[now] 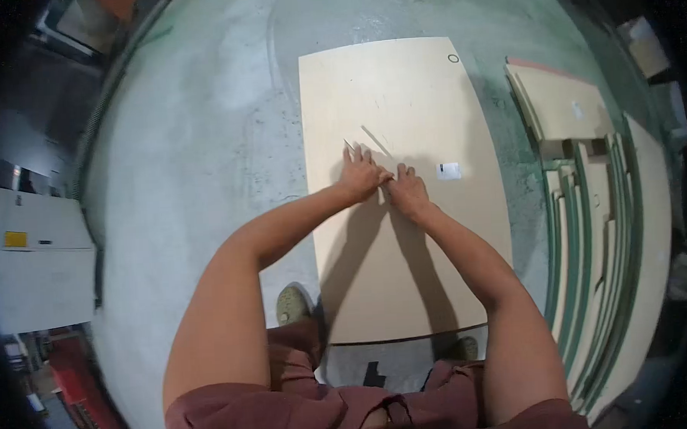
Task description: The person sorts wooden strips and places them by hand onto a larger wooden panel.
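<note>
Panel (407,273) flat on floor (202,144), long axis 12–6; L hand (361,175) pressed flat mid-board, fingers out; thin sliver (348,144) at its tips, maybe a pencil, points 11; R hand (409,192) touching L, grip unclear; label (449,171) at 3; stacked boards (589,227) beyond; open floor at 9.

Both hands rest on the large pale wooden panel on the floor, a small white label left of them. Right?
Not quite: the head view shows the small white label right of the right hand. The left hand rests beside it on the pale wooden panel.
</note>
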Demonstrator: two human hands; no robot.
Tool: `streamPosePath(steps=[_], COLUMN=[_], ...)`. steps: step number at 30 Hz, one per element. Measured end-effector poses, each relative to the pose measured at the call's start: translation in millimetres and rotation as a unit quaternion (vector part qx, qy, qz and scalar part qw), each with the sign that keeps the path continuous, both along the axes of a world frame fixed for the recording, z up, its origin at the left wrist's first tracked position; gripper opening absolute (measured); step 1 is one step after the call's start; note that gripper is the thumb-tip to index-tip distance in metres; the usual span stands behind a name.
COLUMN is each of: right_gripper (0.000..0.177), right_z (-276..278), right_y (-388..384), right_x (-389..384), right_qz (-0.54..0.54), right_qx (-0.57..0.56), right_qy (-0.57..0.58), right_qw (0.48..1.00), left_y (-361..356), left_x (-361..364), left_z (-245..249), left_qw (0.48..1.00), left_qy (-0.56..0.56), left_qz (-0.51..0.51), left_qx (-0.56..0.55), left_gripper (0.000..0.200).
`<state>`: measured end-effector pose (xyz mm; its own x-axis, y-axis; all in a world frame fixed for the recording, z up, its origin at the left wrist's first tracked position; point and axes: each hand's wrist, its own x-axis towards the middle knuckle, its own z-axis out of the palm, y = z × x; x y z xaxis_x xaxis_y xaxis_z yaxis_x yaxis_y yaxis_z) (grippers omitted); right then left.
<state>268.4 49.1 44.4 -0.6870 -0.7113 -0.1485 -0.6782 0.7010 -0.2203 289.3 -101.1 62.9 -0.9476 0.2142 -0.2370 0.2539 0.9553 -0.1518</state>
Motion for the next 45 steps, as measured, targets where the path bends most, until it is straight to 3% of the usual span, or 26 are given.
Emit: streamPosePath(steps=[2,6,7,10,11,13,15,17,19,21,25,29,30,33,35,37,40,45], right_gripper=[0.055,0.051,0.041,0.032,0.031,0.039,0.039,0.040,0.044,0.050,0.069,0.064,0.068,0.072,0.073,0.073,0.076,0.080], right_z=[6.8,-4.1,-2.7,-10.4,-15.3,-28.2,-28.6,-21.3,-0.8,0.8,-4.0,14.1,32.0,56.1,55.2,64.2,40.6,9.5], right_y=[22.7,44.3,45.9,40.2,34.8,25.5,17.0,18.8,27.3,31.6,22.4,45.7,54.9,118.3,178.4,226.4,277.5,287.1], right_x=[12.1,12.5,12.7,9.0,5.6,-2.8,-11.1,-16.2,-19.0,-9.8,1.6,9.8,15.3,45.9,80.3,126.5,200.4,258.5], right_qz=[0.015,0.027,0.024,0.019,0.012,0.034,0.028,0.057,0.117,0.066,-0.045,0.001,0.008,0.022,0.020,-0.038,-0.178,-0.336], right_qx=[0.044,0.015,-0.003,-0.013,-0.003,0.010,0.029,0.049,0.085,0.055,0.060,-0.002,0.022,-0.019,-0.081,-0.071,-0.101,-0.142], right_qy=[-0.040,-0.060,-0.044,-0.029,-0.024,-0.042,-0.083,-0.086,-0.076,-0.096,-0.079,-0.044,-0.060,-0.074,-0.072,-0.087,-0.106,-0.056], right_qw=[0.998,0.998,0.999,0.999,1.000,0.999,0.996,0.993,0.987,0.992,0.994,0.999,0.998,0.997,0.994,0.993,0.973,0.929], left_y=[26.5,54.7,52.6,31.2,35.7,47.8,29.2,19.7,36.0,59.7,56.9,43.2,52.8,112.1,155.9,211.1,270.2,299.4], left_x=[10.3,18.4,18.9,24.4,23.4,26.3,22.2,16.7,13.3,14.2,16.5,36.2,43.1,77.6,112.3,149.5,187.7,205.8], left_z=[2.6,22.3,12.4,-50.7,-46.2,-34.5,-67.6,-69.7,-41.5,-8.2,-17.6,-41.3,-39.5,13.6,-13.1,-18.1,-12.6,-27.7], left_qw=[0.996,0.984,0.982,0.990,0.989,0.963,0.968,0.982,0.936,0.945,0.967,0.981,0.973,0.973,0.966,0.958,0.955,0.950], left_qy=[-0.055,-0.136,-0.144,-0.047,-0.054,-0.063,-0.040,-0.062,-0.105,-0.116,-0.097,-0.014,0.020,0.001,0.095,0.141,0.067,0.042], left_qz=[0.051,0.107,0.112,0.097,0.107,0.224,0.220,0.139,0.289,0.281,0.232,0.127,0.154,0.130,0.111,0.086,0.052,-0.021], left_qx=[0.042,0.046,0.040,0.092,0.089,0.133,0.116,0.110,0.169,0.118,0.050,0.143,0.169,0.190,0.215,0.232,0.283,0.310], left_gripper=[0.046,0.032,0.032,0.035,0.035,0.036,0.037,0.037,0.038,0.038,0.039,0.040,0.041,0.045,0.054,0.062,0.061,0.058])
